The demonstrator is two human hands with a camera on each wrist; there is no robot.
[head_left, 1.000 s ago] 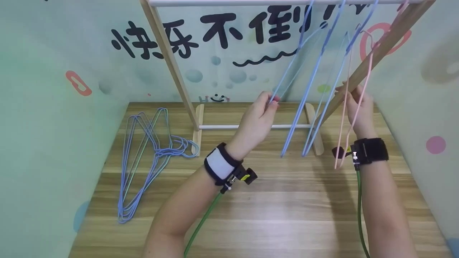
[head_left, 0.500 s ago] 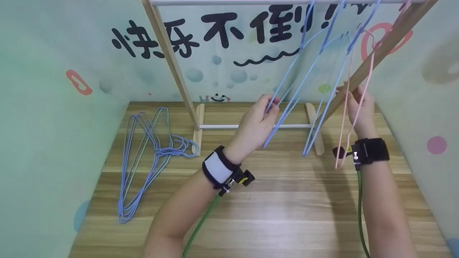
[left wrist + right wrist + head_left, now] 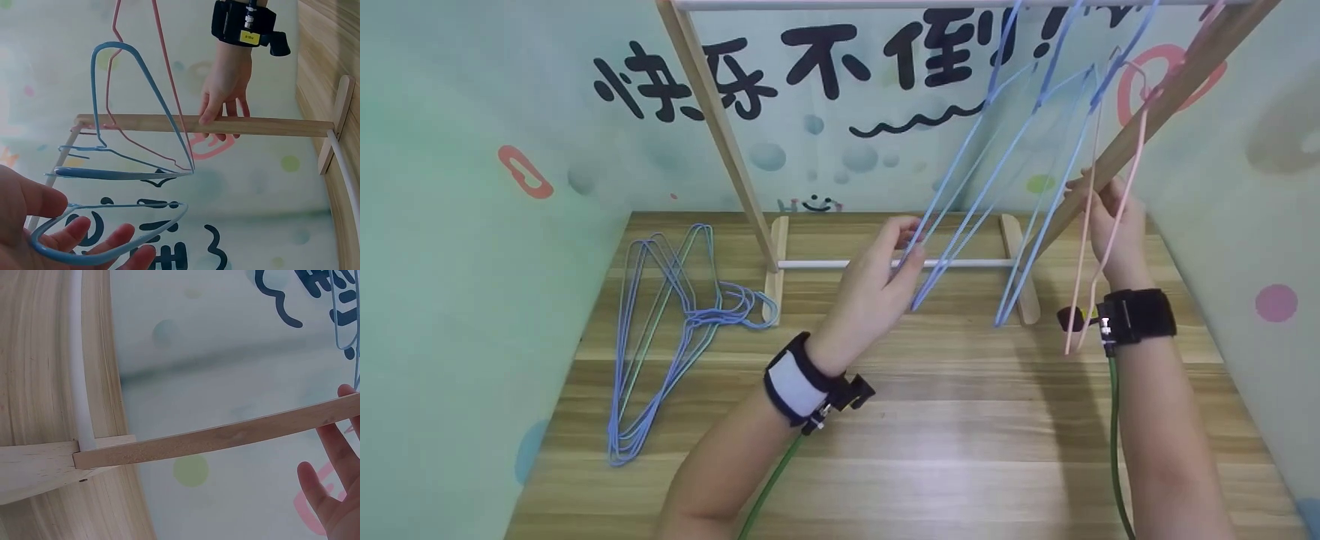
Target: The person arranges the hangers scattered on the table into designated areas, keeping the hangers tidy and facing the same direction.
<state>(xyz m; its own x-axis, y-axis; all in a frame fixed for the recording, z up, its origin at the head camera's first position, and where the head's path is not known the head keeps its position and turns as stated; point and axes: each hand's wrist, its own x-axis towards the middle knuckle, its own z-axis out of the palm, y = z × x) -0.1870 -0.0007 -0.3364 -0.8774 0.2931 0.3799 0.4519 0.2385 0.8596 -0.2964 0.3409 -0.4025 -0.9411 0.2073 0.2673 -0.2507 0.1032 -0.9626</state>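
Blue hangers hang in a row from the rack's white top bar [image 3: 840, 6], with a pink hanger [image 3: 1132, 157] at the right end. My left hand [image 3: 866, 300] has its fingers loosely curled round the lower end of the leftmost blue hanger [image 3: 960, 161]; in the left wrist view that hanger [image 3: 95, 260] crosses between thumb and fingers. A second blue hanger [image 3: 997, 176] slants beside it, its lower tip just right of the hand. My right hand [image 3: 1117, 232] grips the rack's right wooden post [image 3: 1147, 120], thumb and fingers on opposite sides, behind the pink hanger.
Several blue and greenish hangers [image 3: 619, 397] lie in a loose pile on the wooden table [image 3: 930, 450], left of the rack. The rack's left post [image 3: 720, 127] and white lower bar [image 3: 817, 265] stand behind my left hand. Green cables run from both wrist bands.
My left hand has come down and left, and the leftmost hanger's lower end with it. The second blue hanger's lower end has swung left. My right hand stays on the post.
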